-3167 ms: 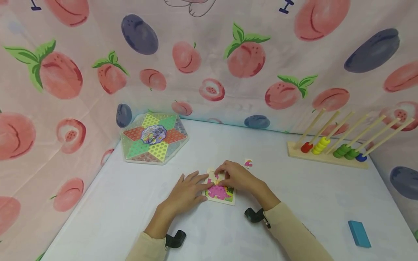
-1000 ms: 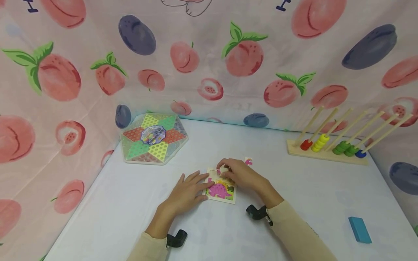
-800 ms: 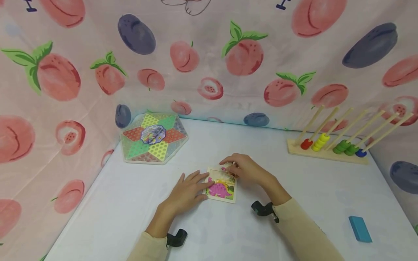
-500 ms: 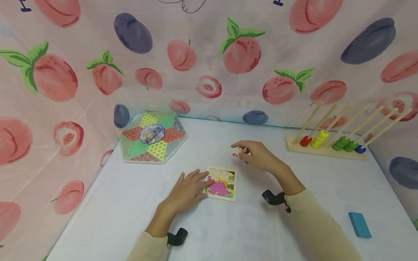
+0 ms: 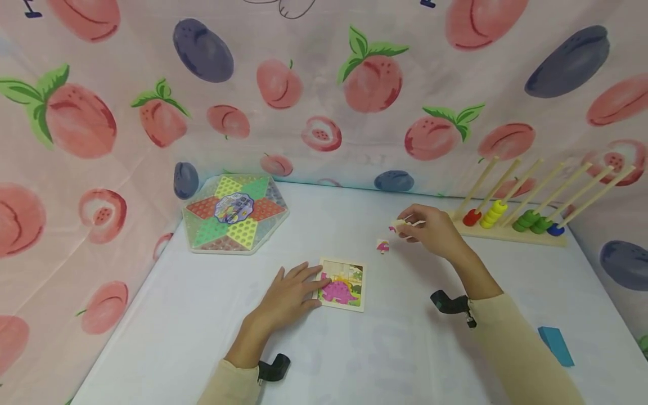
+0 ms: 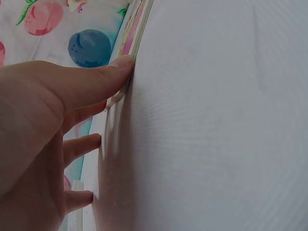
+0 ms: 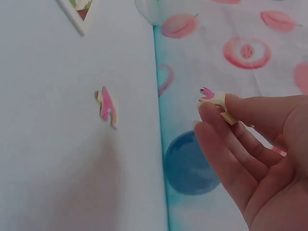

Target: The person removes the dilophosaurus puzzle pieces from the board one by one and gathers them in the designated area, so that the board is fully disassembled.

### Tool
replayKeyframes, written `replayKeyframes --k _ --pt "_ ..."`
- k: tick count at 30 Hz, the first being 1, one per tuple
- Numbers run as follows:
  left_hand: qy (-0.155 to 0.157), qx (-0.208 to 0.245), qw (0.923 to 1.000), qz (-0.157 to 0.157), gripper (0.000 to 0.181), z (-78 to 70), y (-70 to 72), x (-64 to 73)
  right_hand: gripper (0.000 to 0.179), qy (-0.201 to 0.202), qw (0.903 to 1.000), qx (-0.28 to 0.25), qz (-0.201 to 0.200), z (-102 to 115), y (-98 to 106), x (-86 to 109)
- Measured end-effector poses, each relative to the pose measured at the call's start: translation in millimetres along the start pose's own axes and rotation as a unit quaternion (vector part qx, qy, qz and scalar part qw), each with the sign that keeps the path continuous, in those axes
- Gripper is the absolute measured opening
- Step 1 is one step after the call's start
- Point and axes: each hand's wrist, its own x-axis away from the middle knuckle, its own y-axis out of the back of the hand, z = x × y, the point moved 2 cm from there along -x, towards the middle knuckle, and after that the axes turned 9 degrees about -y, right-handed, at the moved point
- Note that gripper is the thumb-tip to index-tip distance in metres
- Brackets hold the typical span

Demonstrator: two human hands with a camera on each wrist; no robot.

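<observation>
A small framed jigsaw puzzle with a pink dinosaur lies on the white table, bare wood showing at its upper left. My left hand rests at its left edge, fingers spread, with fingertips on the frame. Over the table, up and right of the puzzle, my right hand pinches a puzzle piece between thumb and fingers; pink and cream show on it, the rest is covered. A second puzzle piece, pink and cream, lies on the table just below and left of that hand.
A hexagonal Chinese checkers board lies at the back left. At the back right stands a wooden peg counter with coloured beads, partly behind the right hand. A blue block lies at the right, beside the right sleeve.
My right hand has lifted a piece out of the puzzle and carried it up and to the right, past the loose piece. The left hand has stayed on the frame.
</observation>
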Motion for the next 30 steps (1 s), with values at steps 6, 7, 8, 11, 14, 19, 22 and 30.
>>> replayKeyframes --k 6,7,8,11,14,19,22,30 --pt "-0.001 0.005 1.0 -0.001 0.05 2.2 0.1 -0.2 0.032 -0.04 0.9982 -0.042 0.018 -24.0 1.9 -3.2" --pt "-0.002 0.006 1.0 -0.002 0.05 2.7 0.0 -0.3 0.033 -0.047 0.9976 -0.046 0.02 -28.2 1.4 -4.1" --pt "-0.003 0.007 1.0 -0.002 0.05 3.0 0.2 -0.3 0.033 -0.055 0.9971 -0.049 0.02 -32.4 0.8 -5.1" --pt "-0.005 0.009 0.9999 -0.003 0.05 4.7 -0.3 -0.6 0.032 -0.076 0.9956 -0.051 0.019 -44.6 -1.3 -7.1" --pt "-0.006 0.011 0.9999 -0.004 0.05 5.9 -0.7 -0.9 0.03 -0.087 0.9952 -0.04 0.02 -53.8 -4.3 -8.3" --pt "-0.006 0.013 0.9999 -0.006 0.05 7.2 -0.8 -1.0 0.03 -0.094 0.9948 -0.02 0.033 -60.3 -10.1 -8.9" --pt "-0.007 0.013 0.9999 -0.007 0.05 7.0 -0.4 -1.1 0.03 -0.094 0.9946 -0.014 0.042 -62.0 -12.5 -9.3" --pt "-0.002 0.02 0.9998 -0.004 0.051 6.7 -1.5 -0.9 0.029 -0.11 0.9928 -0.009 0.045 -66.5 -16.2 -10.3"
